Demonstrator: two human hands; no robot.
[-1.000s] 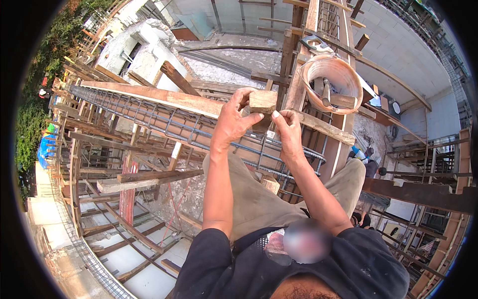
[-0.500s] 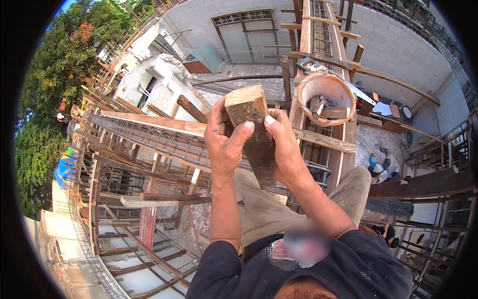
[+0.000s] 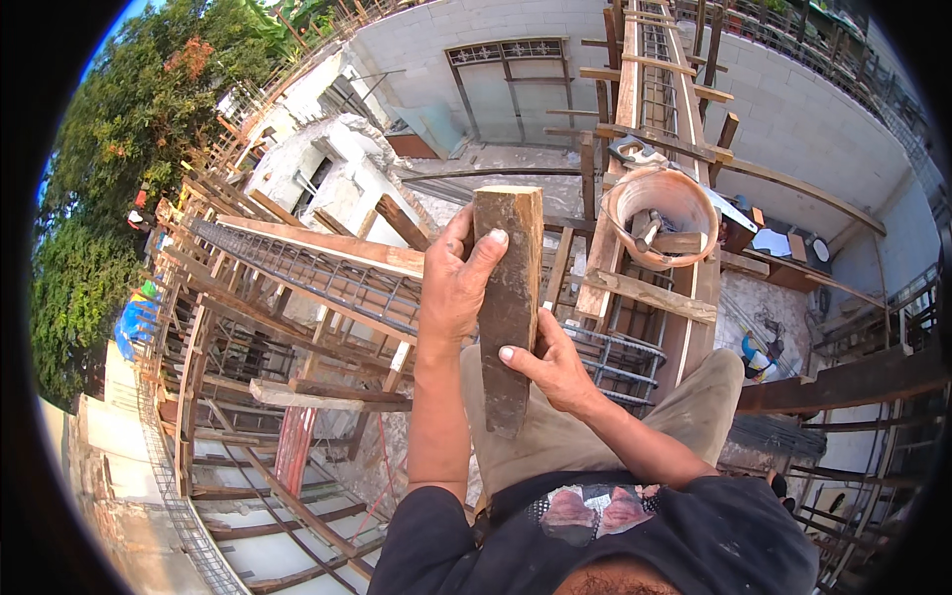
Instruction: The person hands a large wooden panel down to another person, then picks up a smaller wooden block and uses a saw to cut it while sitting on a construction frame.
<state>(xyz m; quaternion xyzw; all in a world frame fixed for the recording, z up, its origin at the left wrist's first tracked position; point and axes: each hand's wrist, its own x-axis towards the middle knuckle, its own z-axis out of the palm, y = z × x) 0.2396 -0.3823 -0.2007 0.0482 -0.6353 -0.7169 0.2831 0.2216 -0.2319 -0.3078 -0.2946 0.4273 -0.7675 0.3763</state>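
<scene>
We hold a short, weathered wooden block (image 3: 509,297) upright in front of us, high above a building site; our left hand (image 3: 454,288) wraps its upper half from the left side, the fingers (image 3: 486,256) curled closed across its front face and the thumb hidden behind; our right hand (image 3: 555,367) grips it lower down from the right, the thumb (image 3: 518,355) pressed on the front and the other fingers folded round the far edge (we cannot see their tips). The block stands nearly vertical, its pale cut top end level with the grey wall beyond and its lower end hanging over our lap, just above the khaki trousers (image 3: 635,436); both hands are shut firmly on it, with no gap showing between palm and wood.

Just to the right of the block and farther off, a round orange bucket (image 3: 662,213) sits on the timber formwork (image 3: 635,288), with a hammer (image 3: 647,230) lying inside it; to the left a long steel rebar cage (image 3: 317,278) runs along a wooden beam; below us stand props and scaffolding poles; green trees (image 3: 109,198) fill the left edge.
</scene>
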